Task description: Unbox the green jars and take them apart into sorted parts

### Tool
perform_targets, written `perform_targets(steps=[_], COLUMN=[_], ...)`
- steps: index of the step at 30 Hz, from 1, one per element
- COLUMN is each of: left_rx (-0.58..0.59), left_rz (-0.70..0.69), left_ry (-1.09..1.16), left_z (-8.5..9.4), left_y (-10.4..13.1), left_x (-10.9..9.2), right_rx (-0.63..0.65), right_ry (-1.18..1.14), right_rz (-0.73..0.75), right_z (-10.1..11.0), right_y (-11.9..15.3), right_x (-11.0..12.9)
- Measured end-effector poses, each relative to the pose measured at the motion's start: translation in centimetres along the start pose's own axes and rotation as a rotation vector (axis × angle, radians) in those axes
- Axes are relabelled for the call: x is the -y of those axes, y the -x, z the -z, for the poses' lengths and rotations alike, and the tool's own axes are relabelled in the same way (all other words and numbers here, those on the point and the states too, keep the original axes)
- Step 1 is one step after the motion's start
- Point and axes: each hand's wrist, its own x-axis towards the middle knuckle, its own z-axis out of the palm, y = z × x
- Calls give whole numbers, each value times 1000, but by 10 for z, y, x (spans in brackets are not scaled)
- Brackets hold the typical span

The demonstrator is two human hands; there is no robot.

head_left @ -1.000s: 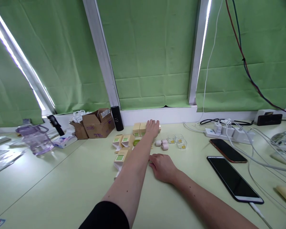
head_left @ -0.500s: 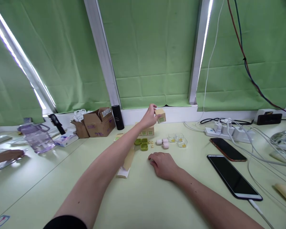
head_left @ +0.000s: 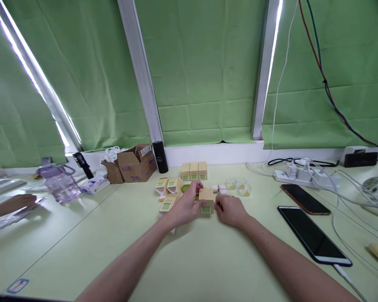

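Observation:
My left hand (head_left: 186, 206) grips a small tan cardboard box (head_left: 206, 197) with a green square on its front, low over the table. Close against the box's right side is my right hand (head_left: 232, 210), its fingers curled in; whether it touches the box or holds anything is hidden. Behind the hands, a green cup (head_left: 185, 188) shows in part. Pale pink pieces (head_left: 222, 188) and clear cups with yellow bits (head_left: 245, 191) are just beyond my right hand. Flap-open tan boxes (head_left: 166, 205) stand left of my left hand, partly covered by it.
Three tan boxes (head_left: 193, 171) form a row at the back. A carton (head_left: 137, 164), black cylinder (head_left: 160, 157) and purple bottle (head_left: 59, 182) stand left. Two phones (head_left: 313, 235), a power strip (head_left: 305, 178) and cables are on the right. Another person's hand (head_left: 22, 202) is at far left.
My left hand has come down and back from the rear of the table with the tan box. My right hand has shifted slightly right, and the box is now beside it.

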Motion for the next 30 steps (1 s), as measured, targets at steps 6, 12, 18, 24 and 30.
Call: perform_targets(steps=[6, 12, 18, 24, 30], left_rx=[94, -4, -119, -158, -143], left_rz=[68, 93, 202, 253, 321], left_ry=[-15, 130, 195, 127, -57], left_z=[-7, -4, -20, -26, -22], left_y=[11, 7, 10, 19, 24], left_x=[11, 18, 31, 22, 16], right_rx=[-8, -6, -32, -53, -44], right_ry=[30, 37, 7, -81, -111], right_rz=[8, 12, 23, 44, 40], right_z=[-2, 0, -2, -5, -6], right_y=[1, 3, 6, 9, 9], right_x=[3, 5, 3, -3, -4])
